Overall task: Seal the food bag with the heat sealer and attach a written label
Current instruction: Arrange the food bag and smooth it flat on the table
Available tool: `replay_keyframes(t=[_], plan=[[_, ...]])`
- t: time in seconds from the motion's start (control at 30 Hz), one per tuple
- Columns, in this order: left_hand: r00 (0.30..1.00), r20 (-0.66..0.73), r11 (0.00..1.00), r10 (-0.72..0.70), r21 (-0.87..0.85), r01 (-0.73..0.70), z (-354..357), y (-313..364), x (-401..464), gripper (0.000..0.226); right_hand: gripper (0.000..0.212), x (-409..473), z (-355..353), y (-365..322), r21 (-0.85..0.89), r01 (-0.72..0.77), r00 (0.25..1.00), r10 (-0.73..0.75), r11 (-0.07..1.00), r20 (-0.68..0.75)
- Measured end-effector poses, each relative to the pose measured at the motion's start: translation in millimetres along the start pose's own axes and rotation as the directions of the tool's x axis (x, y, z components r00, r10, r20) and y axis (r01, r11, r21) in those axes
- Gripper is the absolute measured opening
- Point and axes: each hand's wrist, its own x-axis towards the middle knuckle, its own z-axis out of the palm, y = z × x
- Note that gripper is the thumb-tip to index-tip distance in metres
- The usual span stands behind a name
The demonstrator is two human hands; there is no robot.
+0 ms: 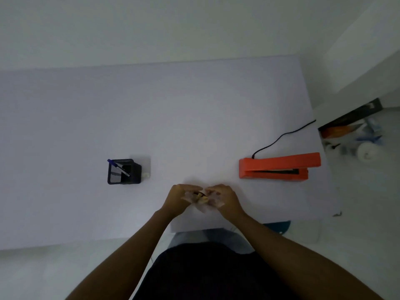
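Observation:
A small clear food bag (202,200) with yellowish food inside sits between my two hands, low over the white table (173,115) near its front edge. My left hand (180,199) grips the bag's left side with curled fingers. My right hand (223,197) grips its right side. An orange heat sealer (279,166) lies to the right, its jaw slightly apart and its black cord (281,135) running back to the table's right edge. A black mesh pen holder (122,172) with a blue pen (119,167) stands to the left. Most of the bag is hidden by my fingers.
A small white pad (145,167) lies just behind and right of the pen holder. Off the table's right edge, on the floor, lie a dark box (350,118) and some white and blue items (365,146). A blue chair part (279,227) shows below the table's front right.

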Motion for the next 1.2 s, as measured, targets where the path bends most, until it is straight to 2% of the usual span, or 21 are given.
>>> replay_keyframes(t=[0.07,0.13,0.2,0.3,0.37,0.4,0.47,0.57,0.7,0.9,1.2], plan=[[0.999,0.004,0.999,0.041,-0.032,-0.041,-3.2,-0.4,0.9,0.018,0.011,1.4,3.8,-6.2,-0.025,-0.05,0.999,0.05,0.998,-0.006],[1.0,0.018,0.999,0.013,-0.049,-0.012,-6.8,-5.7,3.5,0.02,0.02,3.6,4.7,-13.7,-0.063,-0.103,0.993,0.107,0.993,0.055],[1.0,0.031,0.999,-0.008,-0.044,0.01,-9.8,-12.8,5.6,0.02,0.016,5.2,5.5,-17.7,-0.043,-0.162,0.981,0.166,0.986,0.104],[0.999,0.045,0.999,0.024,-0.033,-0.022,-15.1,-19.4,5.4,0.013,0.027,6.2,9.8,-21.2,0.03,-0.162,0.983,0.158,0.986,0.096],[0.998,0.056,0.999,0.011,-0.041,-0.009,-20.1,-20.6,5.5,0.01,0.012,4.4,11.3,-23.3,0.108,-0.175,0.982,0.165,0.979,0.094],[0.999,0.054,0.999,0.0,-0.049,0.002,-23.2,-20.7,5.0,0.012,0.011,3.7,11.6,-24.6,0.155,-0.18,0.982,0.169,0.971,0.078],[0.998,0.056,0.997,0.018,-0.081,-0.013,-31.4,-18.3,4.4,0.018,0.026,2.9,10.1,-31.1,0.228,-0.175,0.984,0.163,0.958,0.069],[0.992,0.094,0.983,0.087,-0.169,-0.071,-46.5,-8.1,6.2,0.021,0.03,2.4,3.2,-43.9,0.331,-0.108,0.994,0.094,0.938,0.058],[0.989,0.115,0.936,0.088,-0.35,-0.042,-64.9,13.9,10.5,0.02,0.024,0.5,-9.6,-58.9,0.46,-0.057,0.998,0.048,0.886,0.033],[0.986,0.13,0.941,0.105,-0.332,-0.057,-74.0,21.5,15.8,0.016,0.019,0.8,-25.7,-66.7,0.444,-0.003,1.0,-0.004,0.896,0.016],[0.986,0.15,0.952,0.079,-0.304,-0.03,-67.9,24.0,17.2,0.016,0.016,9.0,-45.8,-55.4,0.381,-0.043,0.997,0.017,0.923,0.071]])
